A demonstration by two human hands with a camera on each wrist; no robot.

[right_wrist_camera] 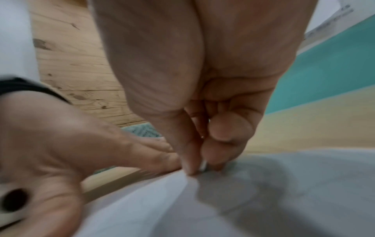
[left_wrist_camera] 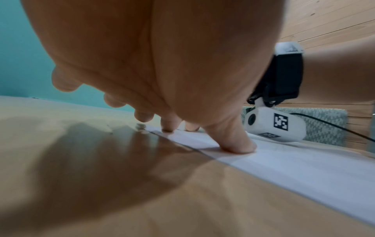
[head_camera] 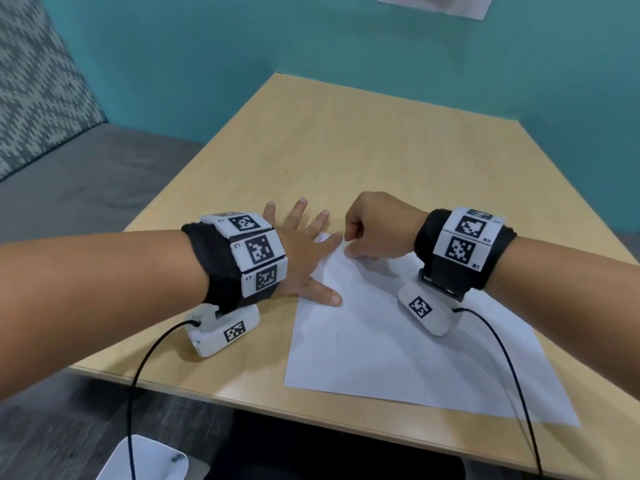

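A white sheet of paper (head_camera: 408,341) lies on the light wooden table (head_camera: 346,150), reaching to its near edge. My left hand (head_camera: 304,244) lies flat with fingers spread. Its thumb and index finger press on the sheet's left edge (left_wrist_camera: 284,163) near the far corner. My right hand (head_camera: 372,225) is curled over that far corner, and its thumb and index finger pinch the paper's corner (right_wrist_camera: 194,174), which lifts slightly off the table. Faint pencil lines show on the sheet.
The table stands against a teal wall (head_camera: 242,46). A grey bench with a patterned cushion (head_camera: 34,81) is to the left. Black cables (head_camera: 138,393) hang from both wrist cameras over the near table edge. A white object (head_camera: 145,459) lies below the table.
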